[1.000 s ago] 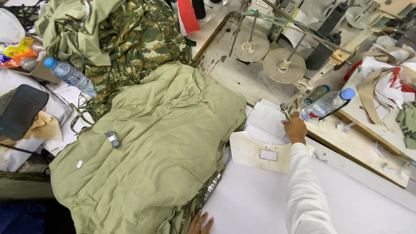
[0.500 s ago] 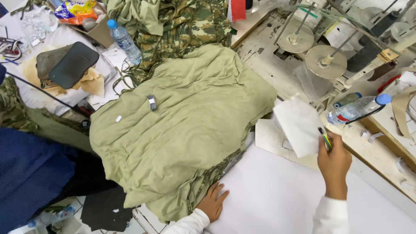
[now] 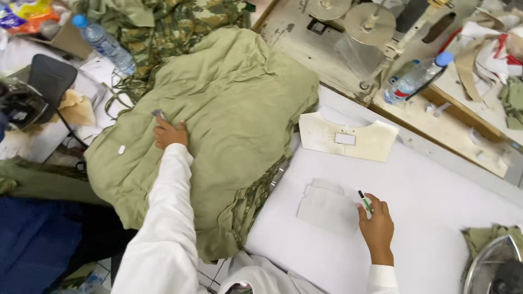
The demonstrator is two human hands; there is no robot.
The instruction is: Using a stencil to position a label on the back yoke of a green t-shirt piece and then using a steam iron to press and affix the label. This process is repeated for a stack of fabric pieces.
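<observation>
Left hand [image 3: 170, 133] has moved up onto olive garment [image 3: 218, 125], lying flat; right hand [image 3: 376, 220] grips pen [image 3: 364, 201] beside white fabric piece [image 3: 328, 209]; marking looks unstarted.

I read this as a garment sewing workshop: a long white cutting table [image 3: 436, 190] carries a cream card pattern template with a rectangular window [image 3: 348, 139] and a small grey cut fabric piece [image 3: 327, 209]. Beside it lies a heap of olive-green padded cloth [image 3: 229, 130] over camouflage-print fabric [image 3: 180, 27]. Behind I see a worn metal machine bench with round thread-cone stands [image 3: 370, 24] and scattered cloth scraps [image 3: 490, 49].
</observation>
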